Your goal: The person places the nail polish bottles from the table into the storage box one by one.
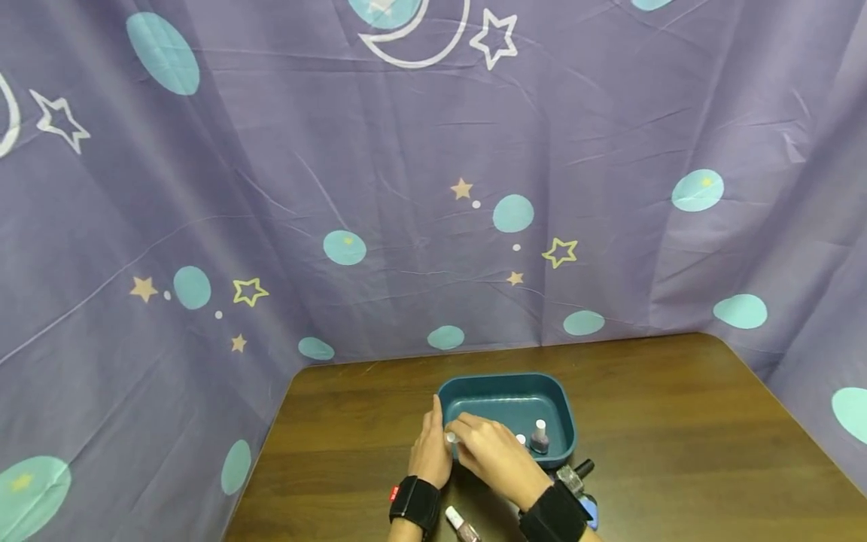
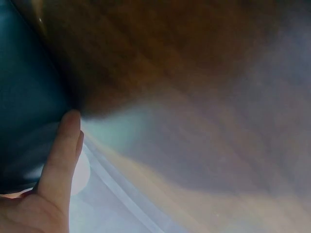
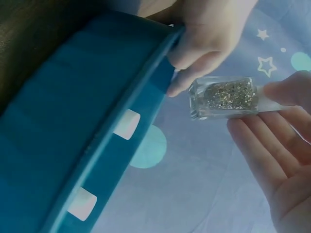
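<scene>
Pinching the cap [image 3: 267, 104], a sound hold, right fingers [image 3: 257, 150] carry the likely light, fragile bottle [image 3: 226, 96]; extended left fingers [image 2: 60, 160] touch the tray [image 3: 97, 82].

clear bottle [image 3: 228, 95] glittered gold, its cap [image 3: 265, 107] was white, tray [image 1: 508, 409] was teal, tabletop [image 1: 650, 421] showed brown wood grain, curtain [image 1: 420, 150] at twelve o'clock was purple with aqua spots [image 1: 512, 214] and tan stars [image 1: 461, 189]
</scene>
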